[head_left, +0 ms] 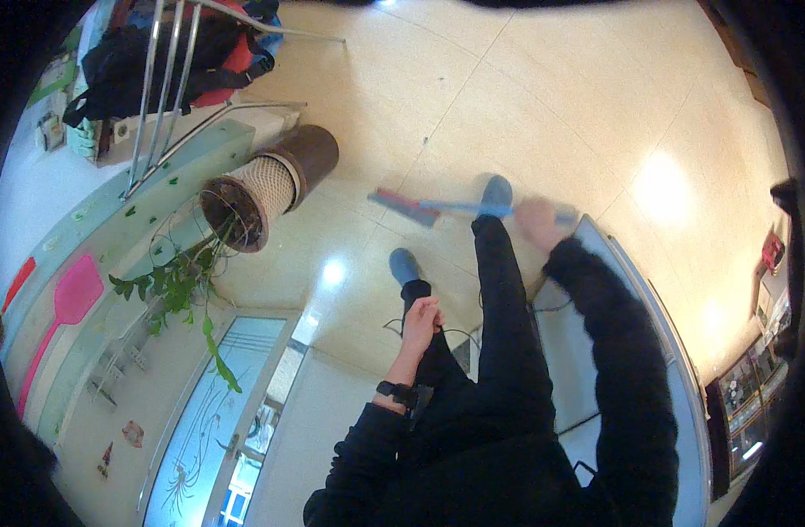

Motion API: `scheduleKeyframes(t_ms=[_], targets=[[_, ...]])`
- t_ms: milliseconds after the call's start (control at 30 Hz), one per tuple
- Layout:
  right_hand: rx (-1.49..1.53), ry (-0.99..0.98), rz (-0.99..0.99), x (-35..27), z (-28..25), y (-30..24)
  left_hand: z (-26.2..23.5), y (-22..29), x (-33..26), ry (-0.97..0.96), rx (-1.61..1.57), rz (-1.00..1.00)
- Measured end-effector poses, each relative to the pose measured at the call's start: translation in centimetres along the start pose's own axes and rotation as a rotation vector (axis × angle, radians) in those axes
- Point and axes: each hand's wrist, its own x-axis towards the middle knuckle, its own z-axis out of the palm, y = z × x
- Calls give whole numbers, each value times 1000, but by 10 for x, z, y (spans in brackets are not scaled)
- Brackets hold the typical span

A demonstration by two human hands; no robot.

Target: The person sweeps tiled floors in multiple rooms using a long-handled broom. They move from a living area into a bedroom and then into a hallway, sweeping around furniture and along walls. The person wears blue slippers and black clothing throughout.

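Right grip first: the right hand [538, 222] is closed round the upper end of a blue broom handle [460, 208], fingers wrapped about it, though the hand is blurred and the single fingers cannot be told apart. From that fist the handle runs to the person's left, low over the floor, and ends in the broom head [404, 205] — a flat reddish and grey piece resting on the pale floor tiles [552, 97], well away from the hand. The handle passes just in front of the blue shoe [496, 195] of the forward foot; whether it touches the shoe cannot be told.

The left hand [422, 318] hangs lower, against the dark trouser leg, curled into a loose fist round a thin dark cord [460, 334] that loops out beside it. A dark watch [397, 393] sits on that wrist. The other blue shoe [404, 265] stands on the tiles just above this hand.

To the left of the broom head, apart from it, a brown cylindrical plant pot [271, 180] with a white mesh band holds a trailing green plant [178, 285]. A metal railing [165, 79] rises beyond the pot — and a pink fly swatter [64, 307] lies at the far left.
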Motion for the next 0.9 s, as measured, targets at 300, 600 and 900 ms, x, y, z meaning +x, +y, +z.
scheduleKeyframes(t_ms=[300,600,900], targets=[[-176,-53,335,105,-228,197,56,94,8,-35,-199,71],[-332,123,173,80,-322,227,55,202,54,-33,-399,193],[-283,-122,-56,93,-276,258,95,265,81,71,-470,139]])
